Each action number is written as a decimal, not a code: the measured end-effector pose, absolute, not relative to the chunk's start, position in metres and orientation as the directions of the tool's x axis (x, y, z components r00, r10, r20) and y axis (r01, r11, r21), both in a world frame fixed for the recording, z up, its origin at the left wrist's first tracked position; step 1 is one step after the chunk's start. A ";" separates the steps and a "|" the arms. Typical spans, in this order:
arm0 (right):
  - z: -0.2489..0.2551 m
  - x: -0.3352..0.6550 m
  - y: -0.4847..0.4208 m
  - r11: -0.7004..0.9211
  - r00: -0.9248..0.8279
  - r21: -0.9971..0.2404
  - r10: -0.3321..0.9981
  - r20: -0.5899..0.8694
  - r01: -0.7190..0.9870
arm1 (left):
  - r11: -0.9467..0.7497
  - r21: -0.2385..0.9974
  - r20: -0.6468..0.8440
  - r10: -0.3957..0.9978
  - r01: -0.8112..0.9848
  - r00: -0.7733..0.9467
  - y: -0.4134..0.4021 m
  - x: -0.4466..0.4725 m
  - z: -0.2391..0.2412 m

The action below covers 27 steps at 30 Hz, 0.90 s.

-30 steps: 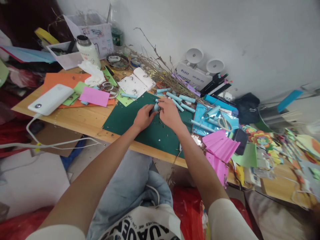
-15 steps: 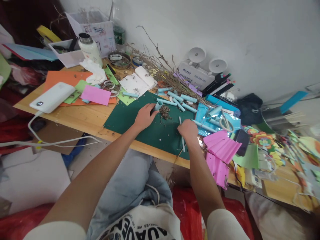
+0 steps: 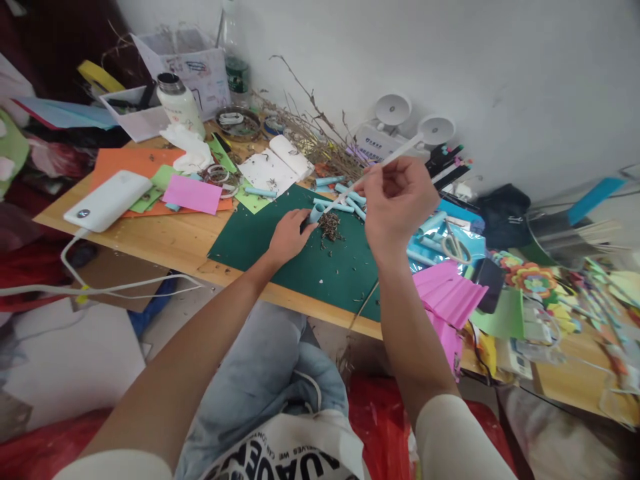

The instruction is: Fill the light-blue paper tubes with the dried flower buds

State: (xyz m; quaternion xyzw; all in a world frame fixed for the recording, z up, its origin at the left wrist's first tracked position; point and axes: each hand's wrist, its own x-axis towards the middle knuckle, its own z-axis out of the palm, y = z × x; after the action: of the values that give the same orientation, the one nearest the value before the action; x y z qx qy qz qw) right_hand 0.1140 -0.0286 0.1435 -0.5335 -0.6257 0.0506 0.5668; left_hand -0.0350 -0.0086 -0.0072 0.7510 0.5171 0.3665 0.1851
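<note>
My left hand [image 3: 291, 235] is closed around a short blue paper tube [image 3: 317, 212] standing on the green mat [image 3: 300, 283], its open end facing up. Pinched in my right hand [image 3: 400, 203] is a thin white stick [image 3: 400, 152], slanting down to the left. The stick's lower end reaches the mouth of the tube; whether it is inside, I cannot tell. Beside the tube lies a small heap of dry brown plant bits [image 3: 330, 227], with crumbs scattered over the mat. More blue paper tubes [image 3: 333, 205] lie behind the heap, partly hidden by my right hand.
Dry twigs [image 3: 325, 150] lie along the wall. At left are a white power bank [image 3: 107, 201] with a cable, a pink paper [image 3: 193, 194] and an uncapped white bottle [image 3: 181, 107]. Scissors [image 3: 456, 247] and folded pink paper [image 3: 450, 293] sit at right.
My right hand has lifted the white stick off the mat and brought its lower end up to the tube's mouth. My left hand stays on the tube.
</note>
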 end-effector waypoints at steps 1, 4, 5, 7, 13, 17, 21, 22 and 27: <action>0.140 0.110 -0.028 0.431 0.188 -0.644 0.721 0.667 0.632 | -0.397 0.655 0.358 0.912 0.643 0.198 -0.009 -0.035 -0.006; 0.125 0.104 -0.027 0.422 0.103 -0.576 0.739 0.666 0.700 | -0.400 0.649 0.365 0.910 0.647 0.197 -0.010 -0.035 -0.004; 0.119 0.103 -0.027 0.419 0.078 -0.566 0.752 0.655 0.710 | -0.400 0.650 0.367 0.910 0.647 0.194 -0.010 -0.035 -0.004; 0.108 0.101 -0.027 0.419 0.016 -0.553 0.786 0.618 0.720 | -0.409 0.653 0.376 0.906 0.637 0.196 -0.010 -0.035 -0.005; 0.092 0.107 -0.020 0.425 -0.110 -0.577 0.859 0.500 0.698 | -0.440 0.659 0.410 0.890 0.610 0.198 -0.009 -0.036 -0.009; 0.095 0.115 -0.010 0.367 -0.016 -0.681 0.886 0.463 0.633 | -0.433 0.649 0.406 0.893 0.626 0.197 -0.010 -0.035 -0.009; 0.097 0.112 -0.005 0.342 -0.064 -0.709 0.919 0.388 0.617 | -0.436 0.659 0.406 0.892 0.613 0.199 -0.009 -0.036 -0.009; 0.097 0.111 -0.004 0.331 -0.048 -0.717 0.922 0.385 0.614 | -0.437 0.661 0.409 0.891 0.609 0.195 -0.008 -0.036 -0.009; 0.097 0.109 -0.001 0.327 -0.058 -0.685 0.921 0.385 0.650 | -0.449 0.660 0.419 0.886 0.603 0.201 -0.008 -0.037 -0.009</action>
State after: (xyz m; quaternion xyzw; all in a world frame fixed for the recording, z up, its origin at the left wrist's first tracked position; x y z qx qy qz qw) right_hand 0.1088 -0.0013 0.0966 -0.5551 -0.7077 0.1676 0.4036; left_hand -0.0370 -0.0077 -0.0090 0.7540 0.4935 0.3948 0.1791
